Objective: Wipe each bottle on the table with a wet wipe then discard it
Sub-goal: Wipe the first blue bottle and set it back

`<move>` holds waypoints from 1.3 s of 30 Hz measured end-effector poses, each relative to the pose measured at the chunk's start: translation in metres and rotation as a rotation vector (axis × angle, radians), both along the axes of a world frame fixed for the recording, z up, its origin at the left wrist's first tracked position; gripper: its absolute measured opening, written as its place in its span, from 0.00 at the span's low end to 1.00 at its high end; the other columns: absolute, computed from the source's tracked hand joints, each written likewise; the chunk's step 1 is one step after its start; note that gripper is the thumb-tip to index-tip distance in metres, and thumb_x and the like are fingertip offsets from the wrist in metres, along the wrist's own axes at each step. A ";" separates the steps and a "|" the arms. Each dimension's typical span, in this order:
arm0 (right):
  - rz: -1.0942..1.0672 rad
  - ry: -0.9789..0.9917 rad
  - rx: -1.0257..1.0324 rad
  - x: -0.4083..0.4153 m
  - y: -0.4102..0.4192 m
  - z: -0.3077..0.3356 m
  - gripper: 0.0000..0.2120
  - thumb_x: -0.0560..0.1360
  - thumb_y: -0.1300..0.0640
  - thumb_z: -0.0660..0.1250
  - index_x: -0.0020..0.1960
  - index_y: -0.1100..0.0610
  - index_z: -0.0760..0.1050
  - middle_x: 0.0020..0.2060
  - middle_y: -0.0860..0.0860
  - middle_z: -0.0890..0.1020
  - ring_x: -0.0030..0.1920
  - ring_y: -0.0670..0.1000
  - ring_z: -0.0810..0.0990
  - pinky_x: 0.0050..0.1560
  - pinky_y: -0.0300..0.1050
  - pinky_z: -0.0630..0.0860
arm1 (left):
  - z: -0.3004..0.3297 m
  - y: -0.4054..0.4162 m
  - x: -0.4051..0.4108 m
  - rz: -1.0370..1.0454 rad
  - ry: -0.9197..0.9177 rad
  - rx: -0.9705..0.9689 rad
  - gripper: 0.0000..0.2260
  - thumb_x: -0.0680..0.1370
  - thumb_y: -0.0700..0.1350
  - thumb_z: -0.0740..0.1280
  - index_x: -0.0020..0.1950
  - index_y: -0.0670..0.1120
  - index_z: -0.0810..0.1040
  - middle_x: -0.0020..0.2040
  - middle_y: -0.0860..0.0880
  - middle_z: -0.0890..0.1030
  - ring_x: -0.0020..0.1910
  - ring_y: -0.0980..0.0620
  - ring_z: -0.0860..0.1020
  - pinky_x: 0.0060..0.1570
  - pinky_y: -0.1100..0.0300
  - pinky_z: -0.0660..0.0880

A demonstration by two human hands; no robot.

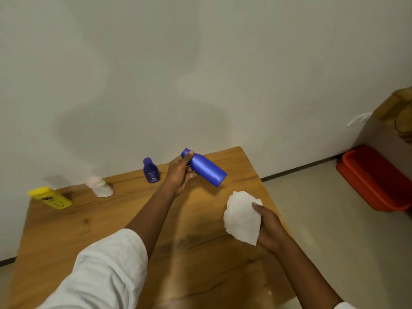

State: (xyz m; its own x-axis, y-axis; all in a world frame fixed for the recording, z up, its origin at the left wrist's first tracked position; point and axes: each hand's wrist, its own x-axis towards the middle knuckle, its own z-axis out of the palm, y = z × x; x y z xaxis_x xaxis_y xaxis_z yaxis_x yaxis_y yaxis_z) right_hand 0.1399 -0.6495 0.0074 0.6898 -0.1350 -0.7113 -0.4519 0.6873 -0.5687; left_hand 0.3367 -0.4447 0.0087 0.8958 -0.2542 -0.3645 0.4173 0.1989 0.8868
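Observation:
My left hand (179, 172) grips a tall blue bottle (207, 169) near its cap and holds it tilted above the wooden table (107, 219), base pointing right and down. My right hand (268, 228) holds a crumpled white wet wipe (242, 216) below and to the right of the bottle, apart from it. A small dark blue bottle (151, 170) stands by the wall. A white bottle (100, 186) and a yellow bottle (51, 197) stand further left along the table's back edge.
A plain wall runs behind the table. On the floor to the right lies a red plastic bin (376, 177). Wooden furniture (399, 108) with a cable shows at the far right edge.

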 end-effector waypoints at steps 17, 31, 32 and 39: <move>0.697 -0.607 -1.514 -0.025 0.266 0.121 0.09 0.81 0.56 0.55 0.48 0.58 0.72 0.38 0.53 0.78 0.40 0.54 0.76 0.39 0.46 0.69 | 0.092 0.211 -0.179 0.116 0.006 0.056 0.13 0.77 0.49 0.70 0.51 0.39 0.81 0.42 0.41 0.85 0.39 0.47 0.84 0.40 0.54 0.83; 0.773 -0.782 -1.676 -0.098 0.349 0.107 0.29 0.82 0.49 0.51 0.78 0.46 0.40 0.77 0.48 0.59 0.72 0.48 0.66 0.63 0.46 0.75 | 0.119 0.286 -0.236 0.211 0.018 0.075 0.18 0.76 0.51 0.70 0.57 0.38 0.79 0.40 0.42 0.85 0.34 0.50 0.85 0.31 0.58 0.81; 0.731 -0.776 -1.706 -0.092 0.352 0.112 0.28 0.82 0.49 0.51 0.78 0.47 0.43 0.76 0.50 0.62 0.71 0.49 0.68 0.62 0.47 0.76 | 0.122 0.278 -0.238 0.193 0.020 0.078 0.17 0.77 0.51 0.70 0.57 0.38 0.80 0.36 0.45 0.84 0.30 0.53 0.82 0.29 0.60 0.79; 0.769 -0.864 -1.977 -0.103 0.346 0.115 0.34 0.77 0.61 0.61 0.78 0.60 0.48 0.78 0.57 0.54 0.77 0.56 0.54 0.75 0.53 0.60 | 0.138 0.263 -0.223 0.298 0.022 0.097 0.13 0.77 0.51 0.70 0.49 0.41 0.82 0.36 0.45 0.82 0.31 0.51 0.79 0.30 0.61 0.76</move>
